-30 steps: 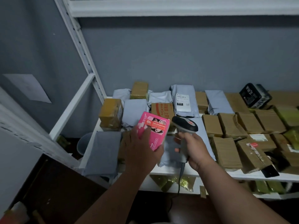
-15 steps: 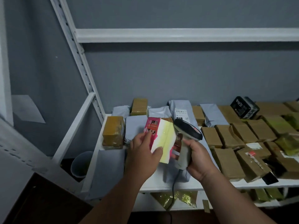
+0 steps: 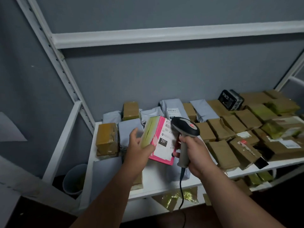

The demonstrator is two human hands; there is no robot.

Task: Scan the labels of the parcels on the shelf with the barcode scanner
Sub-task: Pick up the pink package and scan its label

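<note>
While the head view shows it all, line by line:
Left hand (image 3: 138,148): fingers wrapped round pink box (image 3: 162,140), label (image 3: 164,143) facing up, above shelf (image 3: 164,180).
Right hand (image 3: 196,153): fist closed on scanner (image 3: 185,134), nose nearly touching the label.
Advice: back off slightly, steady box.

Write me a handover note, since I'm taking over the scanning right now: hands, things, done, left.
Left hand grips the pink box, lifted off the shelf, white label facing you.
Right hand grips the barcode scanner, its head right at the label.
Done: box is turned label-up. A completed scan is not visible.
Left: scan it, set it back, then the brown parcels and grey mailers.
</note>
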